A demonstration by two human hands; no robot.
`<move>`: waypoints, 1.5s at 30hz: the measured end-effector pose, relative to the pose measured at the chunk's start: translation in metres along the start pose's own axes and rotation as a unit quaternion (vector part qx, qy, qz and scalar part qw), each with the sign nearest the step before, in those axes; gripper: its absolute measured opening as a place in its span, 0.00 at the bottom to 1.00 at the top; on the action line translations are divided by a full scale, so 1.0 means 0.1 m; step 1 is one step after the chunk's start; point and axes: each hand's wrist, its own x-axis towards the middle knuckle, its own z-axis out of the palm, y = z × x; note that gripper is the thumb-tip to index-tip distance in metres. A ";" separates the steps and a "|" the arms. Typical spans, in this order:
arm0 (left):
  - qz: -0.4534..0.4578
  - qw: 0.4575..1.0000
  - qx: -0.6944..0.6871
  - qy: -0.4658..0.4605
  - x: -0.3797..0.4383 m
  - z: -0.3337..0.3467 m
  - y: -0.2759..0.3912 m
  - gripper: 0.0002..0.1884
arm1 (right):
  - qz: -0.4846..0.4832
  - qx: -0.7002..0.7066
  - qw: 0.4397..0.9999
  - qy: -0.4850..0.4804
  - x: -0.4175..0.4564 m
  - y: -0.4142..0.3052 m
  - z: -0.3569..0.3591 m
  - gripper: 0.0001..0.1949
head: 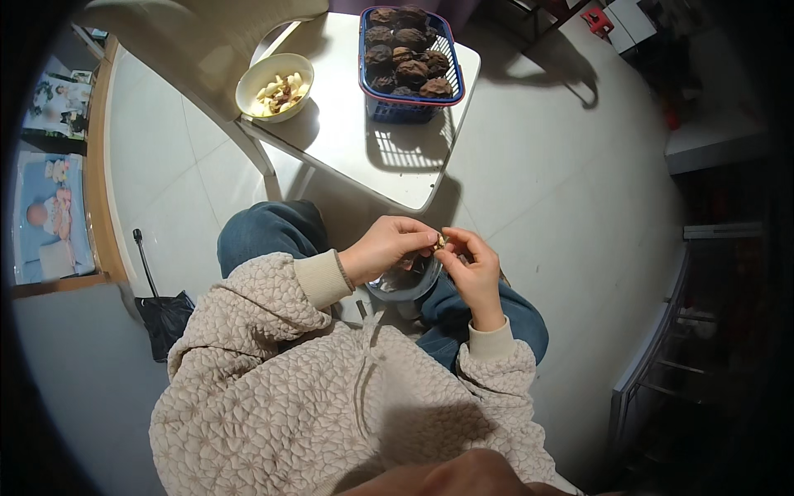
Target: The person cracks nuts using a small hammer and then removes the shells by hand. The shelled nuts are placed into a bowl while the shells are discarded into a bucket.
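Observation:
Over my lap, the fingertips of my left hand [392, 247] and my right hand [476, 266] meet around a small pale piece with darker skin [441, 242], probably a nut kernel. Both hands pinch it, and the fingers partly cover it. Just below them, between my knees, stands a round bin [403, 286] with a dark, shiny lining; its contents are hard to make out. A pale bowl [248, 99] holds cream-coloured pieces with some brown ones among them. Dark, wrinkled round fruits or nuts [411, 72] are heaped in a blue plastic basket [403, 111] with a red handle.
Basket and bowl rest on a white chair-like seat [344, 149] in front of me, with dark crumbs near its front corner. To the left are a black dustpan-like object [164, 319] and framed pictures [53, 217]. A metal rack [657, 335] stands at right.

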 end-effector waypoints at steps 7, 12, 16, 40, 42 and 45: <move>0.039 0.996 0.077 0.003 -0.02 0.00 0.01 0.11 | -0.048 -0.035 0.998 -0.003 0.00 0.01 -0.01 0.05; 0.019 0.999 0.039 -0.001 0.00 0.01 -0.02 0.11 | -0.068 -0.036 0.997 0.008 0.00 0.03 -0.01 0.04; 0.003 1.000 0.006 -0.023 0.03 -0.01 -0.06 0.11 | 0.037 0.130 0.991 -0.015 0.00 0.10 -0.04 0.05; -0.070 0.988 -0.131 -0.035 0.09 0.03 -0.06 0.10 | -0.242 0.464 0.754 -0.397 -0.28 -0.96 -0.28 0.10; -0.072 0.989 -0.128 -0.037 0.13 0.04 -0.06 0.09 | -0.248 0.465 0.730 -0.435 -0.33 -1.00 -0.30 0.09; -0.069 0.990 -0.120 -0.028 0.14 0.05 -0.08 0.08 | -0.248 0.509 0.676 -0.473 -0.35 -1.01 -0.26 0.08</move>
